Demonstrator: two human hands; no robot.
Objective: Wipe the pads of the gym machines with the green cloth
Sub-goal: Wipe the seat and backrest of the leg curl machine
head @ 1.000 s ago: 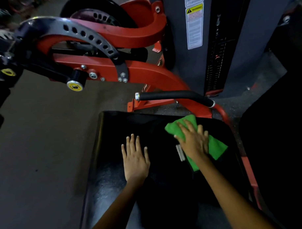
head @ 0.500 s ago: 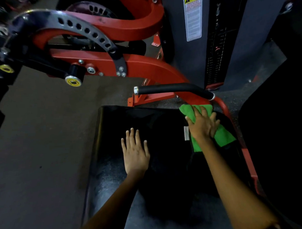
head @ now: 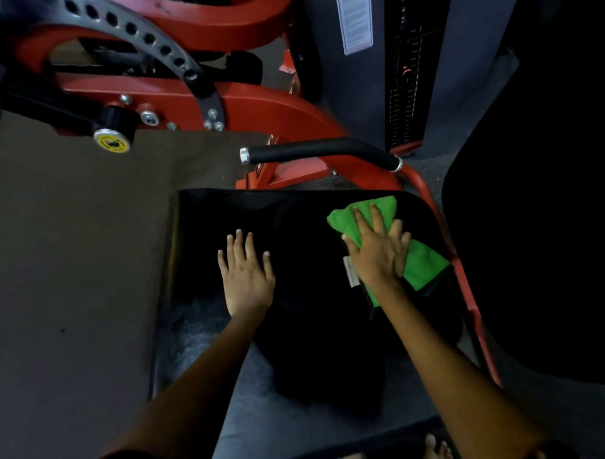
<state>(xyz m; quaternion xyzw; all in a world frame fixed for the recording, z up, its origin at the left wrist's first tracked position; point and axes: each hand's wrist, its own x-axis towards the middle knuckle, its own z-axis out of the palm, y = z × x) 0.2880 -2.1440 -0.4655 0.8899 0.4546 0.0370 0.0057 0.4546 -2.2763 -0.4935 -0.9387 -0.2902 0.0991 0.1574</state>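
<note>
A glossy black vinyl pad (head: 296,298), squarish with rounded corners, sits on a red tubular steel frame (head: 468,292). The soft, crumpled green cloth (head: 422,266) lies at the pad's far right corner. The right hand (head: 377,254) presses it flat, fingers straight and spread. The left hand (head: 246,276) rests open-palmed on the bare pad, apparently flat in the dim light. A black foam-sleeved handle (head: 322,149) runs just beyond.

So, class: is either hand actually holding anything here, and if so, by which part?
Nothing is gripped. The right hand presses the green cloth with flat fingers across its middle; the left hand rests flat on the black pad.
</note>
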